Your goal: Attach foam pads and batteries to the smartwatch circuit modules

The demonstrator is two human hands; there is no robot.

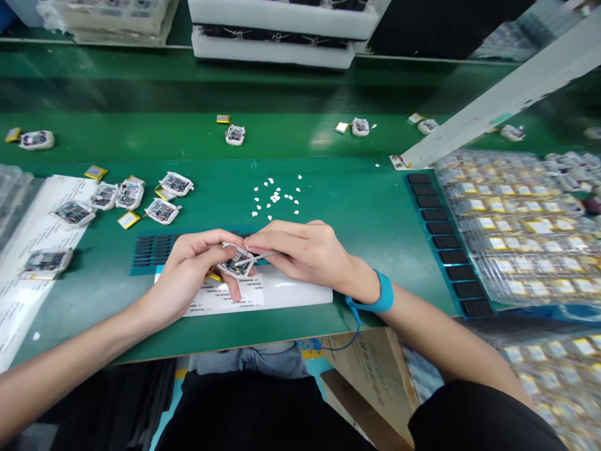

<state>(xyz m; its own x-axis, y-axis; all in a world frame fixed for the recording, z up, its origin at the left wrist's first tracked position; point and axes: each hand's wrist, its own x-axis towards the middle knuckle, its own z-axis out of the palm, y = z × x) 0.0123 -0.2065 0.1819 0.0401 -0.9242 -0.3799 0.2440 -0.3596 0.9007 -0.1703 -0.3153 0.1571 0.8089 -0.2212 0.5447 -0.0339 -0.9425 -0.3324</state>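
My left hand [190,272] pinches a small white-edged circuit module [237,263] between thumb and fingers, with a yellow flat battery [215,276] partly showing below it. My right hand [300,247] grips slim metal tweezers [265,255], their tips at the module's edge. A blue anti-static strap [378,294] circles my right wrist. Both hands hover over a white printed label sheet [225,295] and a black ridged mat [154,250]. Several similar modules [162,210] lie to the left, some beside yellow batteries [128,219].
A green workbench [357,213] carries scattered white bits [275,197] ahead of my hands. Plastic-wrapped batteries [516,232] are piled at the right, beside a grey beam [507,94]. White foam trays [282,31] stand beyond the bench, and a cardboard box [370,382] sits below its front edge.
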